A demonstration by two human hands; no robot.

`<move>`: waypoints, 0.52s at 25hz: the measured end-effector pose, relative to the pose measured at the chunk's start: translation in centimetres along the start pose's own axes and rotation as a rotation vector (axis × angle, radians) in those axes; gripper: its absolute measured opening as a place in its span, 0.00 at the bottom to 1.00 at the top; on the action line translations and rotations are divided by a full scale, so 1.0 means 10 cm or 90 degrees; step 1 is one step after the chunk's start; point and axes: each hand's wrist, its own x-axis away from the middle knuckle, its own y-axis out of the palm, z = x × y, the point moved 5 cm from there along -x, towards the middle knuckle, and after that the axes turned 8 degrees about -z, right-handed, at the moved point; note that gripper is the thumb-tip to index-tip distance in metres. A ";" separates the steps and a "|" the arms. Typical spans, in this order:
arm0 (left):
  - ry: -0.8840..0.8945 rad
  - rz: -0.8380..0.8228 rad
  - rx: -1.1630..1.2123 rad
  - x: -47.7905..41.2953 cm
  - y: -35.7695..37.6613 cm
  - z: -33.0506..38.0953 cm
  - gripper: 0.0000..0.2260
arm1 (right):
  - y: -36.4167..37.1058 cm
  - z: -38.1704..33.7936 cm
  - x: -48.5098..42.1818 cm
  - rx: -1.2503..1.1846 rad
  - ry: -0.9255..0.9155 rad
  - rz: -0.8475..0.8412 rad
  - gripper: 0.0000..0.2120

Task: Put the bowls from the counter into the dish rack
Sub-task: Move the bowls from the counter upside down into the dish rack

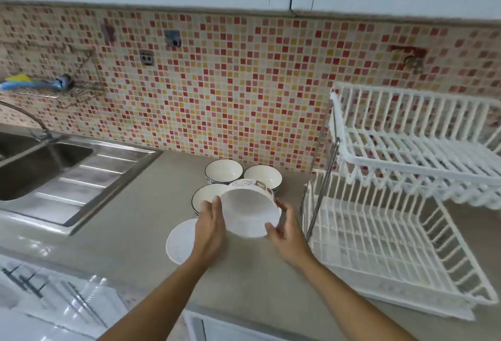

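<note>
- We see a white bowl (250,212) with a printed outer wall, raised off the counter (130,221) and tilted so its empty inside faces us.
- Behind it, three dark-rimmed bowls sit upright on the counter: one at the back left (223,171), one at the back right (263,176), one nearer on the left (207,197), partly hidden.
- A plain white bowl (180,241) lies closest to us.
- The white wire dish rack (393,235) stands to the right, both tiers empty.

Bright, even light; motion blur throughout, wide-angle bending at edges.
</note>
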 end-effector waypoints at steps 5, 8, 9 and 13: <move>0.210 -0.109 0.177 -0.05 -0.17 1.35 0.16 | -0.48 -1.42 -0.03 -0.096 -0.187 0.078 0.12; 0.370 -0.207 0.169 0.15 -0.13 2.07 0.30 | -0.96 -2.14 0.13 -0.101 -0.303 0.105 0.15; 0.414 -0.223 0.154 0.19 -0.10 2.26 0.33 | -1.15 -2.29 0.18 -0.099 -0.321 0.100 0.19; 0.493 -0.295 0.064 0.30 0.24 2.90 0.41 | -1.95 -2.53 0.39 -0.024 -0.302 0.085 0.40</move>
